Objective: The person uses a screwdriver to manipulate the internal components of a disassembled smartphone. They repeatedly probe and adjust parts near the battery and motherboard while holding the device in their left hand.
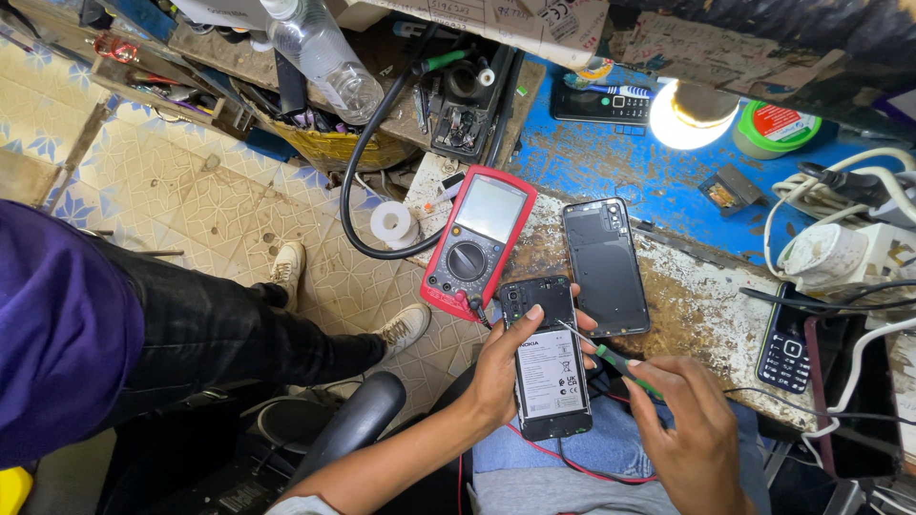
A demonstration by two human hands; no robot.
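An opened black smartphone with its back cover removed and a white-labelled battery exposed [549, 367] is gripped in the left hand [504, 367], with the fingers wrapped around its left edge and the thumb laid on its upper part. It is held above the lap, just in front of the near edge of the workbench. A thin screwdriver with a green handle [611, 358] is pinched in the closed fingers of the right hand [689, 420], and its metal tip is placed against the right edge of the phone, near the top of the battery. Red wires are seen under the phone, over the blue jeans.

Just behind the phone, a red-cased digital multimeter with a grey screen and a round dial [475, 240] is laid on the worn blue-painted workbench [611, 162]. Beside it, to the right, the detached black back cover of the phone [605, 265] is laid flat. A small black keypad phone [784, 348] is seen at the right edge. Farther back, a round lit lamp [692, 114] and a green round tin [775, 129] are placed. At the left, another person in black trousers and white shoes [405, 327] is seated.
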